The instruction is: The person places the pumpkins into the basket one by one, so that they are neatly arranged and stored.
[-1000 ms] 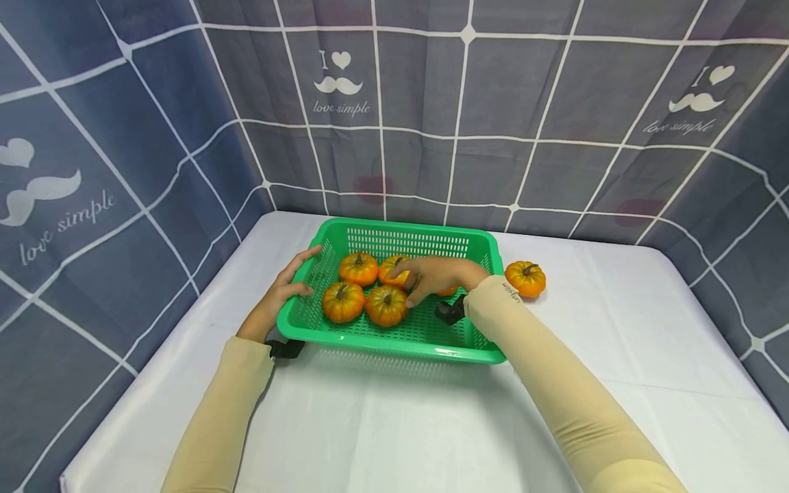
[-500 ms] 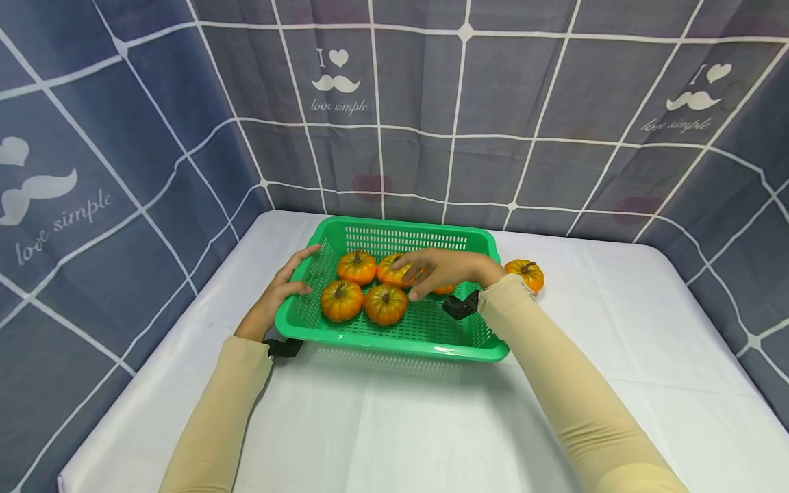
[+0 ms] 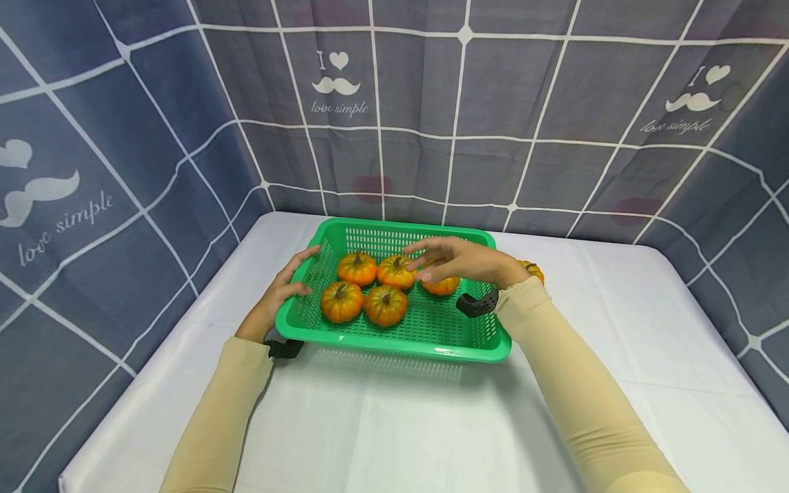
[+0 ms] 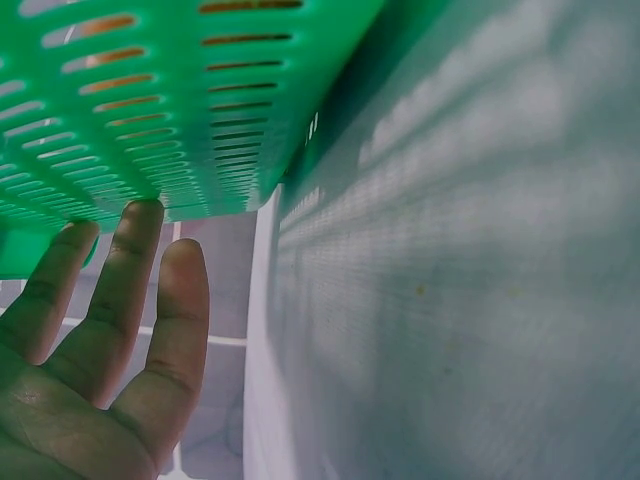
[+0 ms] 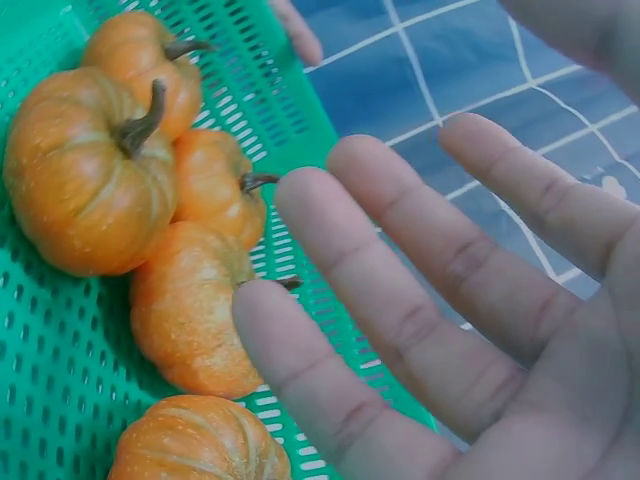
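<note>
Several small orange pumpkins [image 3: 386,305] lie in a green plastic basket [image 3: 394,346] with slotted walls. My left hand [image 3: 280,294] holds the basket's left rim, thumb and index finger reaching over it. In the left wrist view the other fingers [image 4: 120,290] extend along the outer slotted wall. Above the basket's right half hovers my right hand [image 3: 465,262], fingers spread, holding nothing. Beneath its fingers sits the rightmost pumpkin in the basket [image 3: 440,285], partly covered. The right wrist view shows stemmed pumpkins [image 5: 90,170] beside the outstretched fingers [image 5: 400,320].
Outside the basket, by its right end, another pumpkin [image 3: 533,271] is mostly hidden behind my right wrist. A white cloth covers the table [image 3: 394,424]. Dark checked curtains [image 3: 419,89] stand at the back and sides.
My right hand has lifted off the pumpkins and moved right, uncovering more of the rightmost one inside the basket. The left hand stays at the rim.
</note>
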The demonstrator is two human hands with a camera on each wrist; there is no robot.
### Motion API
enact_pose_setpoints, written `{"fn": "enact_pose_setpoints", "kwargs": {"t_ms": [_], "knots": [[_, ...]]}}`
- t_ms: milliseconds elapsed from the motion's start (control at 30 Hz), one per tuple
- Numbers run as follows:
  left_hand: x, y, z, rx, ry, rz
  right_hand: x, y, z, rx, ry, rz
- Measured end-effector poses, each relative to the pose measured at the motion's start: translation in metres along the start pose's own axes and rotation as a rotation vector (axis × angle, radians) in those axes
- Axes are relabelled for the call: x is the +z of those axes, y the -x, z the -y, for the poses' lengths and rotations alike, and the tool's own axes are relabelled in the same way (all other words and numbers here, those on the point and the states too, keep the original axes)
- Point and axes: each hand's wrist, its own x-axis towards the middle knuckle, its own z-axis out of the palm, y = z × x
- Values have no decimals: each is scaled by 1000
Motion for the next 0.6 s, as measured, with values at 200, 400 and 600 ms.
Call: {"fn": "enact_pose_setpoints", "kwargs": {"t_ms": [200,400,600], "knots": [[0,-2,3,-9,-13,7,-7,11,-5,-36,-104,-85],[-2,-2,4,-10,-20,4,-14,16,-11,-116,-344,-141],[-2,-2,4,-9,-29,4,-20,25,-15,-181,-444,-175]]}}
